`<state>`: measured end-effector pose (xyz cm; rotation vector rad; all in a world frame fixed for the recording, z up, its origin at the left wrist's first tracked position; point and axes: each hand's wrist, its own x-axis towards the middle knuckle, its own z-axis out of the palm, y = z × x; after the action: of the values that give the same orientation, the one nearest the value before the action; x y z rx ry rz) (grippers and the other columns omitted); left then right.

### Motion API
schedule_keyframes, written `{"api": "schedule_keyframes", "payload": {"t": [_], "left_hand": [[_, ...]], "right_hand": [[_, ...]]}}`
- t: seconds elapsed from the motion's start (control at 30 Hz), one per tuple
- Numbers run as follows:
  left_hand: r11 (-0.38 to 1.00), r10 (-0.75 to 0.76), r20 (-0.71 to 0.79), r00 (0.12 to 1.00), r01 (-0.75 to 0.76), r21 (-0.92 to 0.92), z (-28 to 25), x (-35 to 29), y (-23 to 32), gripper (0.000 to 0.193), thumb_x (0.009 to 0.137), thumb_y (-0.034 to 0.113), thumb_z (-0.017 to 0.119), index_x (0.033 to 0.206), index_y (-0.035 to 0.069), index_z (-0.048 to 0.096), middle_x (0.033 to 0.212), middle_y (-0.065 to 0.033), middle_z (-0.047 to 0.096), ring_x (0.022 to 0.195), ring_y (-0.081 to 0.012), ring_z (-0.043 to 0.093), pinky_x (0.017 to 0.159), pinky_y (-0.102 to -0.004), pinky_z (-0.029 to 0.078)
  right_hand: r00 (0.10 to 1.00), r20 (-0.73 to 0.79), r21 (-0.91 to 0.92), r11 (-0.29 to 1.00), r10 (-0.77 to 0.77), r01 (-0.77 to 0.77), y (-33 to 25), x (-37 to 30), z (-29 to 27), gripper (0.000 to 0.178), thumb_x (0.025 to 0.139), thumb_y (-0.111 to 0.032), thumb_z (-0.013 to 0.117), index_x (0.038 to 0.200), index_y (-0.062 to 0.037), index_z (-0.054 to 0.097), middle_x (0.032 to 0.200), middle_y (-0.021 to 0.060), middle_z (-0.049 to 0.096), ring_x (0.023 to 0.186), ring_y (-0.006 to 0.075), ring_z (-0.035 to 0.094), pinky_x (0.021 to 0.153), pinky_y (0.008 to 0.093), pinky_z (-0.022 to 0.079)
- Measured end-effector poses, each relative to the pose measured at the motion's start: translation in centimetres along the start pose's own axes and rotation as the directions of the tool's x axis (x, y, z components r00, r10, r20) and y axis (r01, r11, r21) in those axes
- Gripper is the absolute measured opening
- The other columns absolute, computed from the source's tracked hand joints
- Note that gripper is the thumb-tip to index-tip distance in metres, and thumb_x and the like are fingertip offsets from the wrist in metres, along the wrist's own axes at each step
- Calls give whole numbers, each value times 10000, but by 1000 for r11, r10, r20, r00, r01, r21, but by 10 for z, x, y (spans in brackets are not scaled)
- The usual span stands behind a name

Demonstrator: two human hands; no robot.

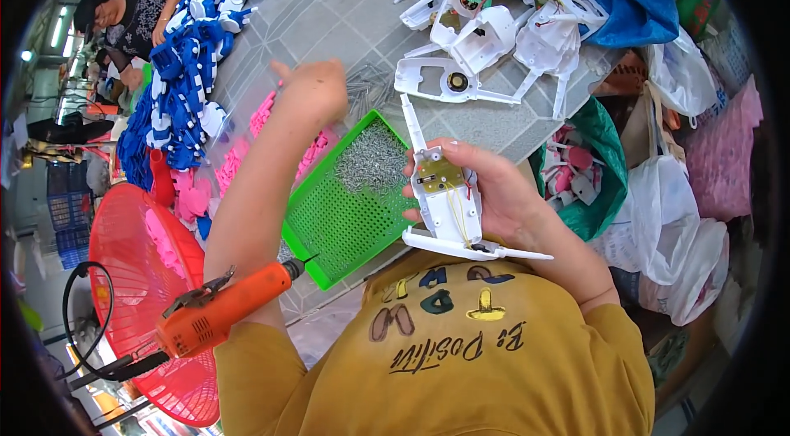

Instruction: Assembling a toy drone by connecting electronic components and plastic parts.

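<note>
My right hand [506,189] grips a white plastic housing [453,218] from its side, open face up. Inside it sit a yellowish-green circuit board [439,174], thin wires and a long slim arm at the top. My left hand [311,92] is stretched out over the table, above small pink plastic parts [234,164] and beside a pile of thin metal rods [370,89]. Most of its fingers are hidden behind the back of the hand. Between my arms lies a green perforated basket [341,226] with many small screws [374,152] heaped at its far end.
An orange power screwdriver [226,310] hangs near my left arm, by a red mesh basket [132,271]. Blue-and-white parts [185,66] pile up at far left, near another person [140,20]. White housings [485,37] lie at far right; a green bag [605,189] and plastic bags stand right.
</note>
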<state>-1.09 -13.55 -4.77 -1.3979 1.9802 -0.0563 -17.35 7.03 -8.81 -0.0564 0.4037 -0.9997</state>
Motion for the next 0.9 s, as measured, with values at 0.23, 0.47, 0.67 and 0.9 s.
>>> {"api": "schedule_keyframes", "payload": {"t": [0.23,0.47,0.67,0.9], "left_hand": [[994,12,-105,994,-24,-111,-6,-11,-14,486,721,106,733,1198,62,650,1161,-159,697,1129,-323,651,1105,-653,277],[258,209,-543,813,-581,-772,5,-67,-38,417,780,7,703,1192,28,637,1114,-97,662,1021,-189,650,905,-326,527],[-647,267,-499,825,-230,-727,38,-104,-19,276,990,112,547,1208,-42,617,1151,-146,665,980,-219,664,910,-361,534],[-670,210,-401,892,-167,-723,63,-121,-3,243,1012,91,516,1178,-47,628,1115,-159,669,965,-220,666,876,-348,549]], "right_hand": [[1000,-7,-1,1000,-5,5,1,4,-2,447,972,-306,569,1293,1,528,1167,153,620,1057,298,643,943,514,552],[994,-92,-87,995,-63,55,-6,4,11,480,970,-335,571,1312,-1,528,1146,130,632,1062,284,642,927,546,553],[997,-57,51,998,-43,46,-8,5,15,454,986,-304,519,1312,11,529,1170,151,636,1083,283,644,939,577,539],[999,-30,-29,999,-39,38,2,17,23,430,980,-247,510,1319,19,509,1173,179,650,1060,310,660,922,582,544]]}}
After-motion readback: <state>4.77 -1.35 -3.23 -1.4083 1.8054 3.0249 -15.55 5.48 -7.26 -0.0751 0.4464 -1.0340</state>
